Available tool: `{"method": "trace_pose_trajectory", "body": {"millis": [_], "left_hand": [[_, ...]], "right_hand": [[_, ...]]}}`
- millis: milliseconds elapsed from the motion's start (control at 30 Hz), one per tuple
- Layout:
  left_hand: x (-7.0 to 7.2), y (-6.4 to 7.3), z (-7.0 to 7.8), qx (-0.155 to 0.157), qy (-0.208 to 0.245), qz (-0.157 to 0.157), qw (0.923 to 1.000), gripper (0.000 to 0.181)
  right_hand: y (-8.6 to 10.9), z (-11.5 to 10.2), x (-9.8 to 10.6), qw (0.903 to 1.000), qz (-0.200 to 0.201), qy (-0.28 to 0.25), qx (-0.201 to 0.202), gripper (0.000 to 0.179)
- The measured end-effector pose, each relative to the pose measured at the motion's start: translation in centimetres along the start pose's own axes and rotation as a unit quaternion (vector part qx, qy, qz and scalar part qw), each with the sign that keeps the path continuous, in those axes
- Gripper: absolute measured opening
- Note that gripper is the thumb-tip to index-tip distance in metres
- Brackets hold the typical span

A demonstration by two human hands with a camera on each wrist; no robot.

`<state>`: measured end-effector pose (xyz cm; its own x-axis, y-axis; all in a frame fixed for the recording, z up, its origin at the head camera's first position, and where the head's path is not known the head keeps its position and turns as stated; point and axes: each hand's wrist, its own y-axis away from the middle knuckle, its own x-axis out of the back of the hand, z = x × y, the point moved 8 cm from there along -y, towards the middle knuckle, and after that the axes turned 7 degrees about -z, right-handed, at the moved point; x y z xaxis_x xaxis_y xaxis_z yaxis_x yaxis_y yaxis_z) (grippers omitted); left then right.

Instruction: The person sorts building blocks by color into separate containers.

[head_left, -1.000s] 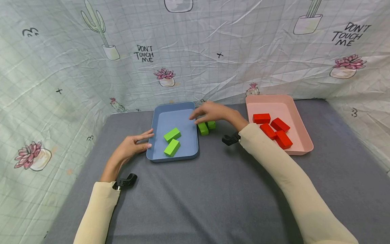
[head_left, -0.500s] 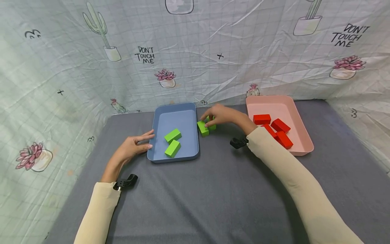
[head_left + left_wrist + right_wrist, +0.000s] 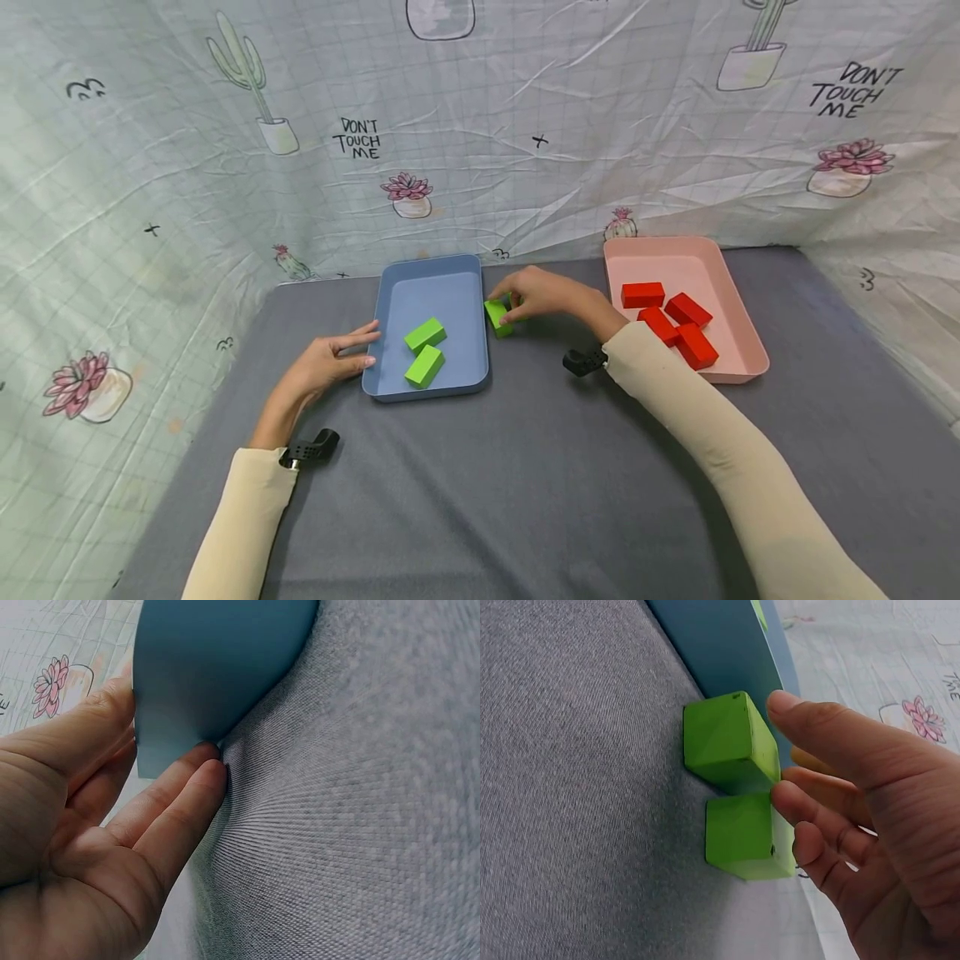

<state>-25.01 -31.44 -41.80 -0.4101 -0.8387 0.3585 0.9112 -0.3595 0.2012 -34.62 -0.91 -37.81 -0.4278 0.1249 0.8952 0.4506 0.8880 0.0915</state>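
Observation:
My left hand [image 3: 322,358] is at the left side of a blue tray [image 3: 420,287], its fingertips at the rim. In the left wrist view, extended fingers [image 3: 176,810] touch the tray's outer wall, and the thumb's tip is hidden behind the rim. Two green blocks [image 3: 425,333] lie inside the tray. My right hand [image 3: 543,293] is just right of the tray, thumb and fingers spread close over a green block [image 3: 718,735] on the table. A second green block [image 3: 741,831] sits beside it, mostly hidden by the hand in the head view.
A pink tray [image 3: 738,350] with several red blocks [image 3: 695,346] stands at the back right, near the right forearm. Grey cloth [image 3: 465,483] covers the table. A printed fabric backdrop [image 3: 480,150] rises behind the trays.
My right hand went from the blue tray's right rim to the green blocks beside it, then lowered and shifted slightly left over the nearer one. My left hand stays in place.

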Motion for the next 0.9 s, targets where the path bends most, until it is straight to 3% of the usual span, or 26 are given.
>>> {"method": "trace_pose_trajectory", "body": {"millis": [533, 900], "left_hand": [[0.1, -0.6, 0.2, 0.000, -0.002, -0.001, 1.0000, 0.059], [0.1, -0.4, 0.0, 0.003, -0.010, -0.001, 0.9999, 0.060]], "right_hand": [[-0.2, -0.6, -0.5, 0.9982, 0.031, 0.050, -0.012, 0.049], [0.4, -1.4, -1.3, 0.9983, 0.041, 0.039, -0.016, 0.045]]}}
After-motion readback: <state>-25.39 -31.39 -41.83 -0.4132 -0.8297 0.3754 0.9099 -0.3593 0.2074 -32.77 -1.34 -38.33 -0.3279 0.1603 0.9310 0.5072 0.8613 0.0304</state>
